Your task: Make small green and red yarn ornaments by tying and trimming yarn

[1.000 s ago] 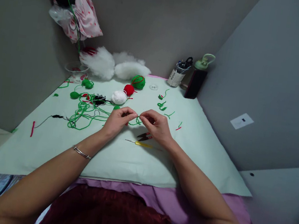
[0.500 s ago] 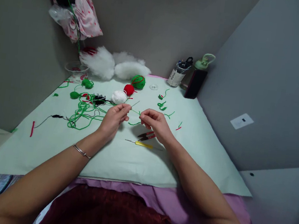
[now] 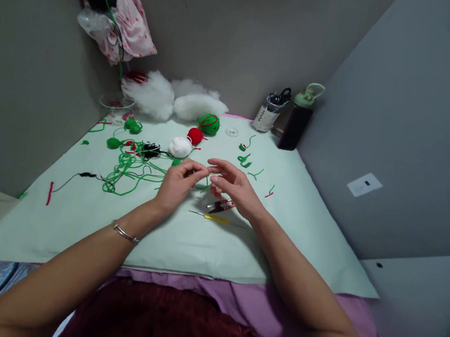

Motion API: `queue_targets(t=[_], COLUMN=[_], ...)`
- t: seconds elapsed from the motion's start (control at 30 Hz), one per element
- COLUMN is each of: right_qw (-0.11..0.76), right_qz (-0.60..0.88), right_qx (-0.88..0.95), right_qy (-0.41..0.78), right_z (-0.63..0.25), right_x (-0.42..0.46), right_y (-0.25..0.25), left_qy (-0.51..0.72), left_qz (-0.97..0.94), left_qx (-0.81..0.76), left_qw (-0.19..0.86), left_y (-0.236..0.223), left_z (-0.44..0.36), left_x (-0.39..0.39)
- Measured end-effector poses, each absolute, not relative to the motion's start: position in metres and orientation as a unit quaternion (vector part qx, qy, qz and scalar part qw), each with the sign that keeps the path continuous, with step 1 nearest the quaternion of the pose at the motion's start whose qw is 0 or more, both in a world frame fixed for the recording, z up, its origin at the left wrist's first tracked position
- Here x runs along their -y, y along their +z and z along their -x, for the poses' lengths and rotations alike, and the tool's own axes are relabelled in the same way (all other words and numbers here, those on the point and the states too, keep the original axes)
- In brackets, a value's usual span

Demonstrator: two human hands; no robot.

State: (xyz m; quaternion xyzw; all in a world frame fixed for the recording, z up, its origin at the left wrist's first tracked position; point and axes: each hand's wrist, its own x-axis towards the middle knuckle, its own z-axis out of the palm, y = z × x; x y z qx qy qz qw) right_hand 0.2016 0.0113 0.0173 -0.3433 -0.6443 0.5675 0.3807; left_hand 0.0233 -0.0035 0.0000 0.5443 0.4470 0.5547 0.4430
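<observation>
From where I stand, the person's two bare hands nearly meet above the pale green sheet (image 3: 196,251). The left hand (image 3: 178,185) has its thumb and forefinger pressed together at the tips, pinching a short green strand (image 3: 202,186). The strand hangs by those tips and curves in the space between the hands. The right hand (image 3: 236,189) holds its thumb and forefinger apart, forefinger stretched towards the left fingertips; I can't tell whether its lower fingers catch any of the yarn.

Just under the right hand lie small snips (image 3: 223,206) with red handles, and nearer the person a yellow-handled hook (image 3: 217,218).

At the back, on the right, a clear cup (image 3: 265,119) with a paper label is packed with pens and black-handled scissors (image 3: 282,95). Beside it stands a bottle (image 3: 304,98) with a green looped lid; a dark flat slab before it hides most of its body, so I can't see what it holds. In the far left corner a clear tub (image 3: 115,104) has something red inside, next to white stuffing (image 3: 155,94). Above, a pink dotted bag (image 3: 133,27) hangs with green and black bundles at its top, a crumpled plastic bag (image 3: 96,23) against it. A loose green tangle (image 3: 126,168) spreads left of the hands, near a white ball (image 3: 180,146).
</observation>
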Motion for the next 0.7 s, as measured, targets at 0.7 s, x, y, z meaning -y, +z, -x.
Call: queue_targets(t=[0.7], right_qw=[0.174], right_qz=[0.443], right_qx=[0.816], right_qy=[0.327], right_z=[-0.246], right_x=[-0.027], right_y=[0.032], left_qy=[0.628], left_qz=[-0.279], left_qx=[-0.271], left_qw=[0.674], left_y=[0.013], left_z=[-0.001], left_x=[-0.013])
